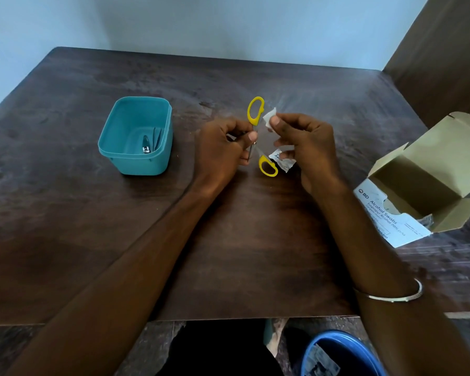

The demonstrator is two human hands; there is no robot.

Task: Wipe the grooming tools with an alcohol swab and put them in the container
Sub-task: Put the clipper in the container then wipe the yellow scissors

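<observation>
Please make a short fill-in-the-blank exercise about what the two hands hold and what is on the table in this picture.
1. The left hand grips scissors with ____ handles.
2. The right hand pinches a white ____ near the upper handle.
3. The teal container stands to the ____ of both hands.
4. The open box is labelled "Alcohol ____".

Missing words: yellow; swab; left; Swabs

I see the yellow-handled scissors (256, 137) held open above the counter's middle, one loop toward 12 o'clock, the other toward 5 o'clock, blades hidden. A crumpled white alcohol swab (269, 117) sits just beside the upper loop at 3 o'clock. The teal container (136, 161) stands upright at 9 o'clock, a nail clipper (146, 146) and tweezers (157, 138) lying inside.
</observation>
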